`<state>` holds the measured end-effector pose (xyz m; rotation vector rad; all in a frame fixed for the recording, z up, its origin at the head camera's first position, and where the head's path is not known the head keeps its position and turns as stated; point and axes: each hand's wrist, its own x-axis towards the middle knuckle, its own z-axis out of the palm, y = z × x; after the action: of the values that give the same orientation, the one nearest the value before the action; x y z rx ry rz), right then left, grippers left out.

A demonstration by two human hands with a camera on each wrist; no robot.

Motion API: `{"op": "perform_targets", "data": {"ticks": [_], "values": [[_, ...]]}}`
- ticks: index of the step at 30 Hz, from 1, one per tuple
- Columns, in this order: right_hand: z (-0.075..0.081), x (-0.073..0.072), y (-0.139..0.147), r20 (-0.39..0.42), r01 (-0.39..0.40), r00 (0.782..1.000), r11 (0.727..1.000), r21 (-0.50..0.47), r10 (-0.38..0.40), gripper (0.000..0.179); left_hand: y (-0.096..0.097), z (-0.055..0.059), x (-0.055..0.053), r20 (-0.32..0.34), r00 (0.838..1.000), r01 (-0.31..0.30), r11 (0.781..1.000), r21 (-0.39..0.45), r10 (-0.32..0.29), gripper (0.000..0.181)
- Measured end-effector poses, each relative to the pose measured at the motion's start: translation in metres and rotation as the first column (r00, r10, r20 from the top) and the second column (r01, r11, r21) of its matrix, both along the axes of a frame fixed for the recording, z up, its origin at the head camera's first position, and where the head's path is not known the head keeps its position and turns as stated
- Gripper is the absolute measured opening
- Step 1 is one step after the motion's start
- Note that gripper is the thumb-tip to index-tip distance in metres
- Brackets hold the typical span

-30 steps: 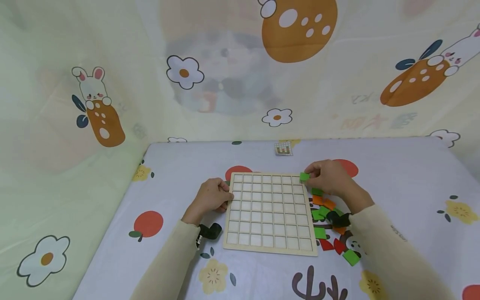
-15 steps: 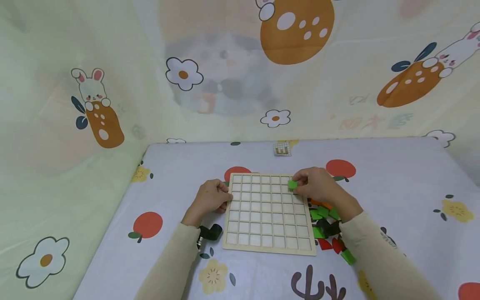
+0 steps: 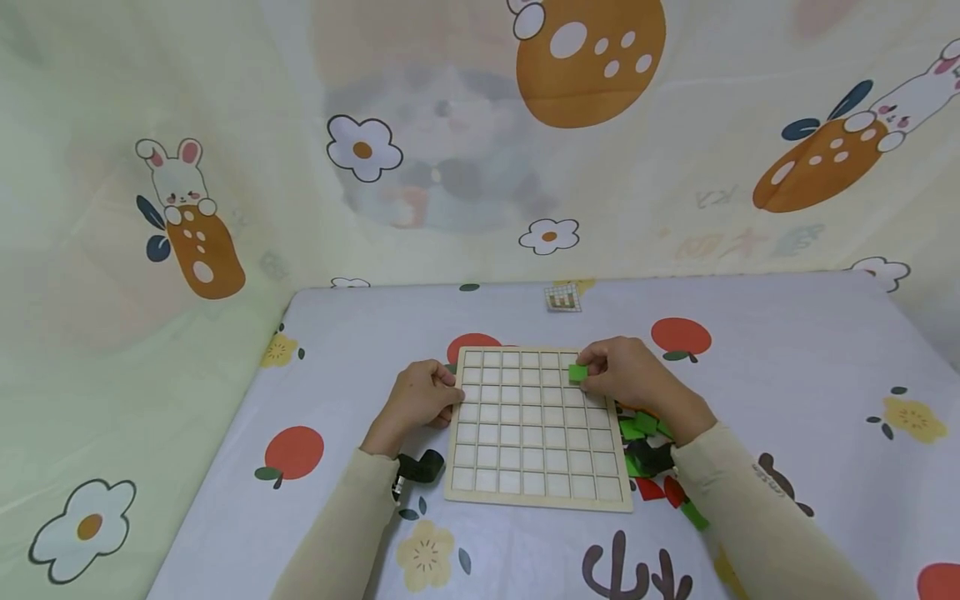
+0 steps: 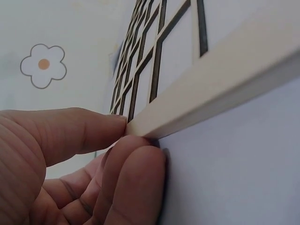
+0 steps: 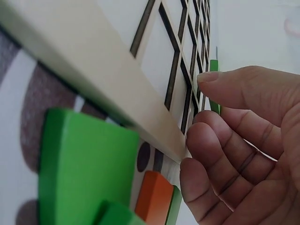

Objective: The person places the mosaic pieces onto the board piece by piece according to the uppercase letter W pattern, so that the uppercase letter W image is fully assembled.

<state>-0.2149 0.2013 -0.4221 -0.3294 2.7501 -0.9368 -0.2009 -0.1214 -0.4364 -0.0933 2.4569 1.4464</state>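
A square wooden grid board (image 3: 536, 427) with pale square cells lies on the table. My right hand (image 3: 628, 379) pinches a green square tile (image 3: 577, 373) between thumb and fingers, over the board's far right cells. Seen from the right wrist, that green tile (image 5: 214, 86) stands edge-on behind the thumb. At the board's left edge, my left hand (image 3: 423, 394) pinches the frame. Its thumb lies on top of the wooden rim (image 4: 187, 101), and its curled fingers (image 4: 138, 183) are against the side.
Loose green tiles (image 3: 628, 429), red pieces (image 3: 650, 489) and an orange tile (image 5: 153, 199) lie right of the board, partly hidden by my right wrist. A small card with a grid pattern (image 3: 562, 298) lies near the table's back edge. A printed cloth hangs behind.
My right hand has carried the green tile left from the board's far right corner, over its cells, and slightly nearer. The left hand has stayed at the board's left edge.
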Motion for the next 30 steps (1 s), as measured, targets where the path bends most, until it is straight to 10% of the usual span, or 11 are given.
{"op": "perform_targets", "data": {"ticks": [30], "values": [[0.0025,0.0059,-0.0073,-0.007,-0.023,1.0,0.999,0.032,0.023,0.026,-0.0005,-0.0046,0.0021,-0.023,1.0,-0.018,1.0,0.003,0.018,0.015]]}}
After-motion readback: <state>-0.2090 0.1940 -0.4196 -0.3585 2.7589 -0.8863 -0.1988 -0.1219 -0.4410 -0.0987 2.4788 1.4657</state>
